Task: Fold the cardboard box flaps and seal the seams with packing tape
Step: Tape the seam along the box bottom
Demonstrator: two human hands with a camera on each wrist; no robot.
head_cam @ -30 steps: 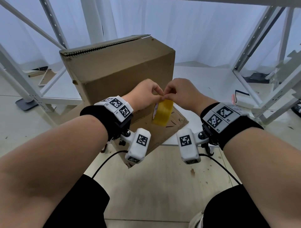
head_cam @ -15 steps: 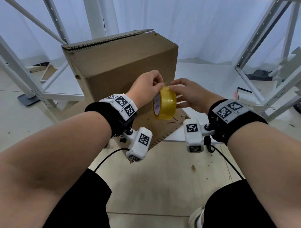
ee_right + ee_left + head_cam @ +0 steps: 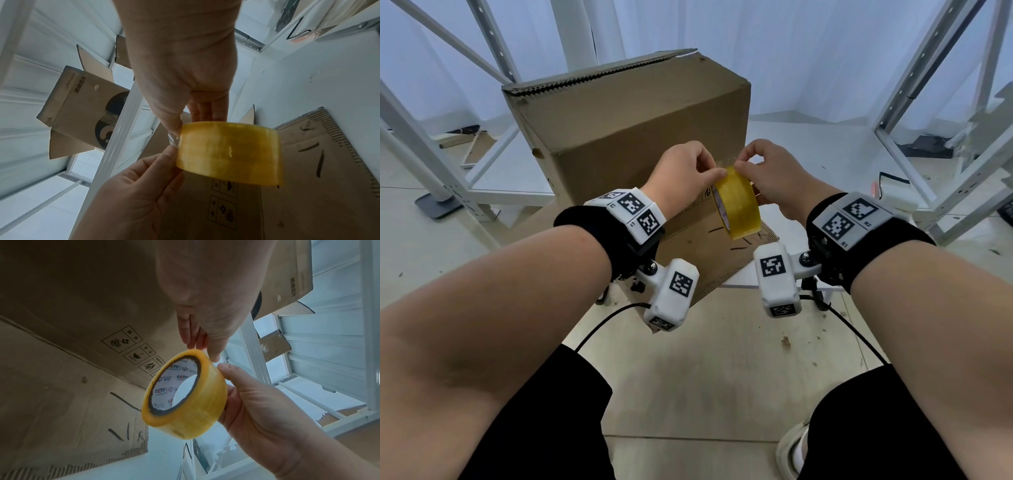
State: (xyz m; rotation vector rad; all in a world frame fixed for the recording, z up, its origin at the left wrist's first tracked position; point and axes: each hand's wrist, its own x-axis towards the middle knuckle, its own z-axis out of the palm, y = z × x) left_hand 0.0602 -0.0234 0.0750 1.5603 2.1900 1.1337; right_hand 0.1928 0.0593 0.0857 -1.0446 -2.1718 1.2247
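Both hands pinch 1 yellow roll of packing tape [image 3: 738, 202] held upright in the air, left hand [image 3: 681, 174] and right hand [image 3: 777, 178] meeting at its top edge, just before the brown cardboard box [image 3: 626, 126].

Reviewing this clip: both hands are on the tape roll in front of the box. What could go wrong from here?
1. Both the left hand and the right hand hold the tape roll only at its top edge; a slipping grip could drop it.
2. The cardboard box is unsteadied, with one flap still lying open toward the person.
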